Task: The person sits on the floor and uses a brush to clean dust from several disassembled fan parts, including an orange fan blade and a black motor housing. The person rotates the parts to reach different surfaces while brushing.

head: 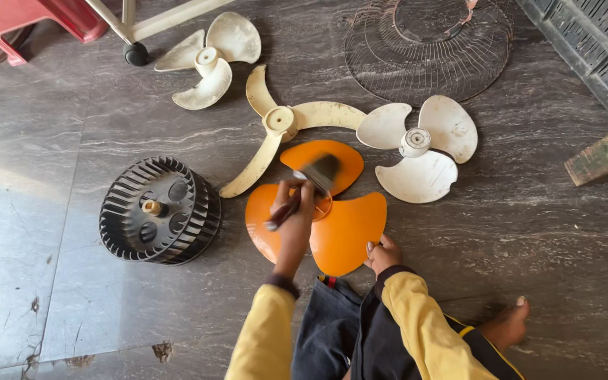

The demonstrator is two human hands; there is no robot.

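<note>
An orange three-blade fan propeller [350, 229] lies flat on the grey stone floor in front of me. My left hand [292, 204] is closed around the handle of a paint brush [312, 181], whose blurred dark bristles sit over the propeller's hub and far blade. My right hand [383, 255] rests on the near edge of the lower orange blade, fingers curled onto its rim. Both arms wear yellow sleeves with dark cuffs.
A black squirrel-cage blower wheel [157, 210] sits to the left. A cream narrow-bladed propeller [281, 124] and two white propellers [420, 148] [209, 60] lie beyond. A wire fan guard [427, 46] is at the back; a red plastic stool [29, 17] is at top left; my bare foot [508, 325] is at lower right.
</note>
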